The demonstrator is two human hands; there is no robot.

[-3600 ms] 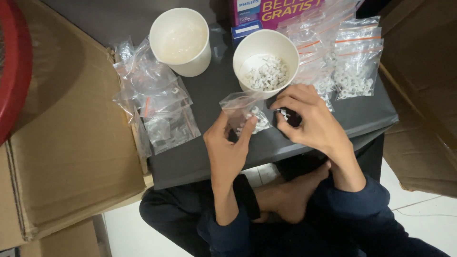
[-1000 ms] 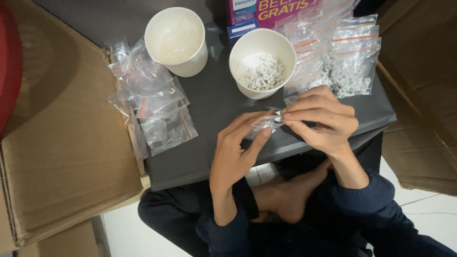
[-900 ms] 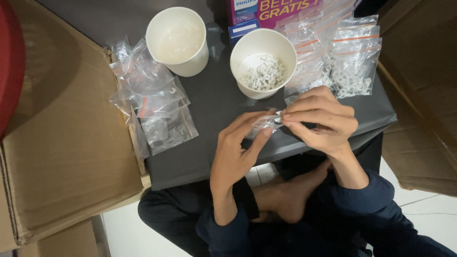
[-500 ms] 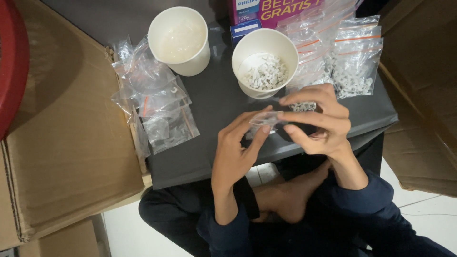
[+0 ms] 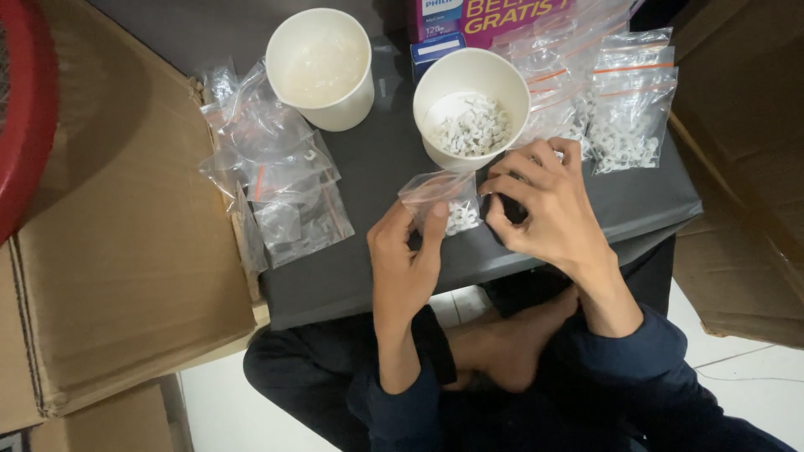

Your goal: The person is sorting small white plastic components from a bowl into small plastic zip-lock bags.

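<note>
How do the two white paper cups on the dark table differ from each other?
The left cup looks empty, only its bare white bottom showing; the right cup holds a heap of small white pieces. The left cup stands apart from both hands, beside the pile of empty bags; the right cup stands just above the right hand and the small bag pinched by the left hand. Both are white, upright and open.

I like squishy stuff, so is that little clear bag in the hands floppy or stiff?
Probably floppy: the small clear bag looks thin and crinkled where the left hand pinches it. It likely sags at the bottom, where the small white pieces gather. It seems light.
</note>
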